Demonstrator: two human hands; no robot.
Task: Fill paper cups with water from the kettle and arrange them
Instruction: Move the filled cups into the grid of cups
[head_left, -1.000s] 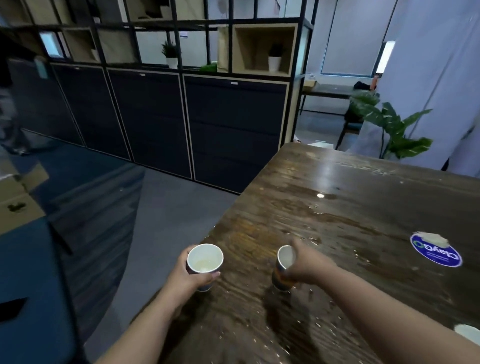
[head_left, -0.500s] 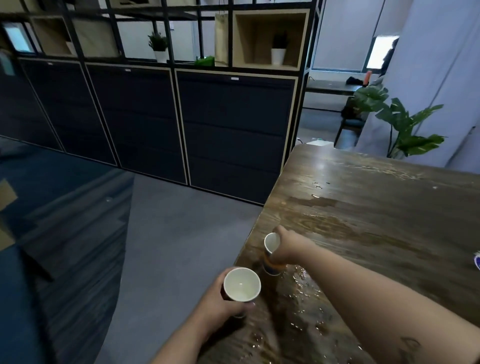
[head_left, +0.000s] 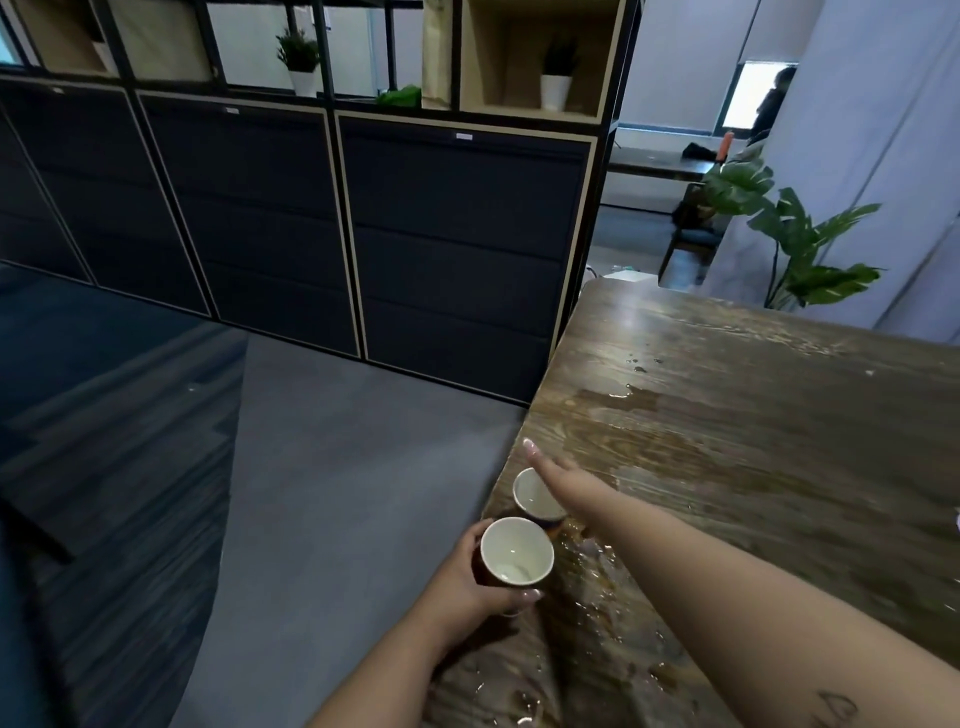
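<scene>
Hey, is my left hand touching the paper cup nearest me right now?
Touching. The head view shows the left hand wrapped around the near paper cup, fingers curled round its side with a fingertip showing below the rim, at the table edge.

Both cups are white inside, dark brown outside. The table is streaky brown wood grain. Cabinets are navy with tan edging; the floor is grey.
</scene>
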